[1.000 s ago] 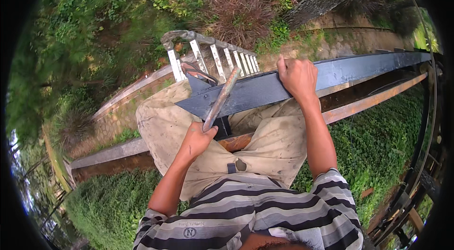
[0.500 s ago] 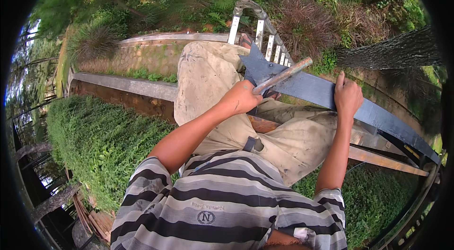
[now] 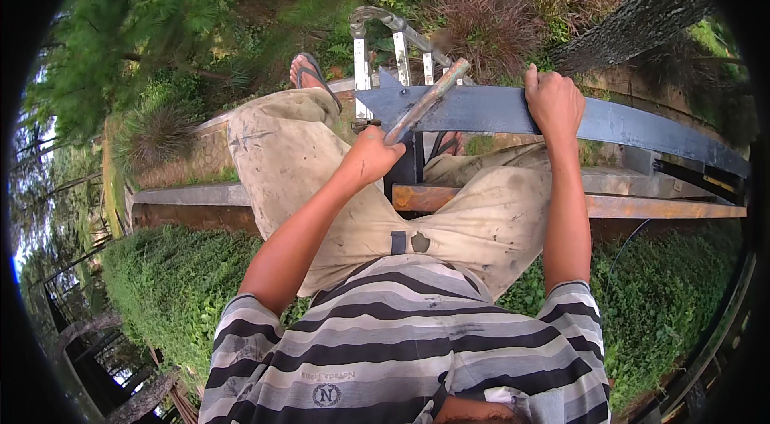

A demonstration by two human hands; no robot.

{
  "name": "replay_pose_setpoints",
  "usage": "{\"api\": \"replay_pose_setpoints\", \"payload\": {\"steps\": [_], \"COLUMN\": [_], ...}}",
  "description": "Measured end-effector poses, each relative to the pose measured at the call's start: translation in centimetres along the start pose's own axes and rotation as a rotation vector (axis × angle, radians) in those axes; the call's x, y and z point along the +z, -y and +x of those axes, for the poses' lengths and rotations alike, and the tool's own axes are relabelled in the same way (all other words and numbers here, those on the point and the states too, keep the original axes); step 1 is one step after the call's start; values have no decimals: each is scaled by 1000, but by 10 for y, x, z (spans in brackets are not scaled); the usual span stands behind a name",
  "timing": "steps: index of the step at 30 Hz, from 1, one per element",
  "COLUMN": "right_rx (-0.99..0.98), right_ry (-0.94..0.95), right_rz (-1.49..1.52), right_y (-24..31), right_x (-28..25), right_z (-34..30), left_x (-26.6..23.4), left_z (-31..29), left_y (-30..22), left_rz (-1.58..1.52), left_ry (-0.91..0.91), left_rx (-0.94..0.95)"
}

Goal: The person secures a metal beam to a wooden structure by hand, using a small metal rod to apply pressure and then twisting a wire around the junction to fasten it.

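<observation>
My left hand [image 3: 370,158] is closed around the lower end of a worn, rust-streaked rod [image 3: 429,99], which slants up and to the right. A small dark metal piece [image 3: 367,125] shows beside that fist; whether it joins the rod is hidden. Behind the rod runs a long, curved, grey-painted steel beam [image 3: 642,121] with a pointed, notched left end. My right hand [image 3: 555,103] grips this beam farther right, its fingers curled over the top edge and the thumb raised.
I sit astride a rusty steel bar [image 3: 666,207]. A metal ladder [image 3: 401,55] stands just beyond the beam's pointed end. A tree trunk [image 3: 634,19] leans at the upper right. Green shrubs [image 3: 176,284] grow below, and a low concrete wall [image 3: 192,195] runs off left.
My view has turned, and the beam lies more level in the picture. My left leg has swung outward, bringing a sandalled foot into sight. Both hands keep their holds.
</observation>
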State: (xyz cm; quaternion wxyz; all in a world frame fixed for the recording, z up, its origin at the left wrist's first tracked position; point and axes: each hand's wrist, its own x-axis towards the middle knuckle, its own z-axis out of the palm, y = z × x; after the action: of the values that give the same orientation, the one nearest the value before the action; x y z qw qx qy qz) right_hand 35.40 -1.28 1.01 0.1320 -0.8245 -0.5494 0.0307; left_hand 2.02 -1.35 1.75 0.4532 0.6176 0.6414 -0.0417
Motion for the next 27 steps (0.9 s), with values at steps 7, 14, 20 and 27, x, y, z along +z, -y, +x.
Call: {"api": "replay_pose_setpoints", "payload": {"steps": [7, 14, 20, 27], "right_rx": [27, 5, 33, -18], "right_ry": [3, 4, 64, 32], "right_rz": [8, -36, -106, -148], "right_y": [-7, -1, 8, 0], "right_x": [-5, -2, -4, 4], "right_z": [1, 3, -6, -3], "left_x": [9, 2, 5, 8], "left_z": [11, 3, 4, 0], "left_y": [8, 2, 10, 14], "left_rz": [98, 75, -28, -85], "left_ry": [-58, -57, -27, -41], "left_rx": [99, 85, 153, 221]}}
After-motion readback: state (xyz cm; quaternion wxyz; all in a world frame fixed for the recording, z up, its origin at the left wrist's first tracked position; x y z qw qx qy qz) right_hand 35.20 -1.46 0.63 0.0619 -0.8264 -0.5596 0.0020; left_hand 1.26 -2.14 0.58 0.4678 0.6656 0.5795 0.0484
